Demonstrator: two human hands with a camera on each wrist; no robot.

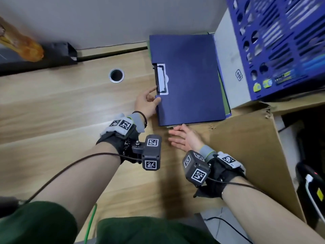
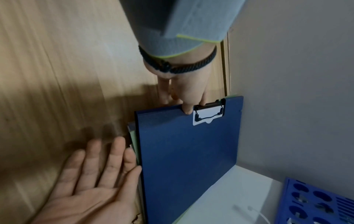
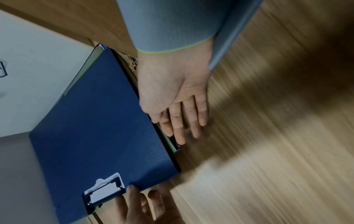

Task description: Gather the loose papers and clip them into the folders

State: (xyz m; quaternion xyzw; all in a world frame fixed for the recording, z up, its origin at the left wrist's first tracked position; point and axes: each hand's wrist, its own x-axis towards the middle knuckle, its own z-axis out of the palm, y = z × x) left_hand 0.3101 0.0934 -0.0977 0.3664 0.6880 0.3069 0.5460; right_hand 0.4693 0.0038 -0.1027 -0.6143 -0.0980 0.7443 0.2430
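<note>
Blue folder point(image 1: 190, 80) flat on the wooden desk point(image 1: 70, 110), closed, black clip point(image 1: 160, 77) on its left edge, lying on top of a green folder point(image 1: 226, 101) that peeks out along the right and near sides. Left hand point(image 1: 146, 101) at the clip edge, thumb curled over the cover just beside the clip, fingers tucked underneath, pinching that edge. Right hand point(image 1: 182, 138) flat and spread, fingers straight, holding nothing, index side touching the near edge of the stack; palm up in the left wrist view point(image 2: 95, 186), fingertips against the green edge in the right wrist view point(image 3: 176, 97). Hemmed in on the far right: white box point(image 1: 230, 64) butting against the folders' right edge, blue perforated rack point(image 1: 281, 41) sitting on top of it. Cardboard box point(image 1: 249, 148) with a torn flap just right of the right hand, close against the stack's near corner. Grey partition wall point(image 1: 105, 20) right behind the folders. Round cable hole point(image 1: 116, 75) in the desk, well left of the clip. Black object point(image 1: 58, 51) at the far left edge with something orange point(image 1: 21, 43) on it, blurred. Loose papers nowhere distinguishable; contents of the folders hidden by the closed cover.
</note>
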